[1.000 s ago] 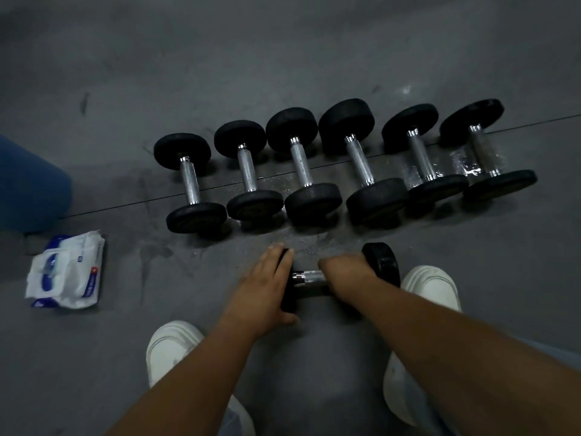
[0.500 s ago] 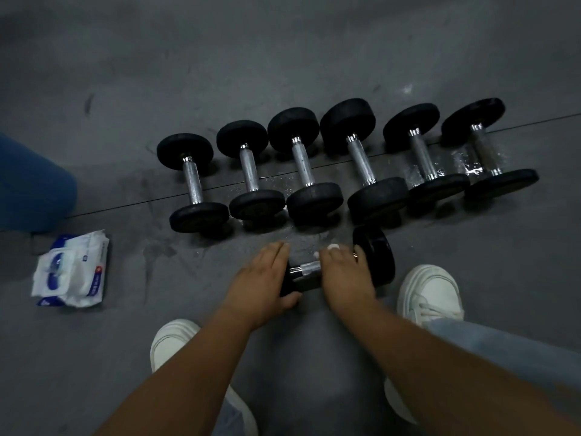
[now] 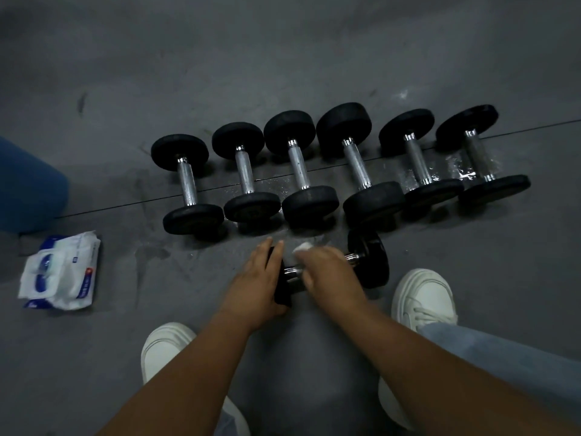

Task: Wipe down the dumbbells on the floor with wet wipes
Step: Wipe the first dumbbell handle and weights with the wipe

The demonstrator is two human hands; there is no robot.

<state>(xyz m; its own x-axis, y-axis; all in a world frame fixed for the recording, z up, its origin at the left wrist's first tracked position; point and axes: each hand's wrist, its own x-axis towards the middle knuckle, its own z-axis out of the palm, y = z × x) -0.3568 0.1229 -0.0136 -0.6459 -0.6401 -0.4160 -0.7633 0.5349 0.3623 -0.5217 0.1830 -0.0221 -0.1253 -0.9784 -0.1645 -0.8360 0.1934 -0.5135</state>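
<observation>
I'm wiping the handle of the dumbbell [image 3: 369, 262] lying on the floor [image 3: 487, 272] before me. My left hand [image 3: 261, 286] grips one end plate and my right hand [image 3: 328, 275] clasps the wipe [image 3: 303, 247] on the bar. Next, I judge, comes rubbing toward the other plate.

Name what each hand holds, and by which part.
The left hand grips the near dumbbell by its left end plate; the right hand holds a white wipe on its handle.
</observation>
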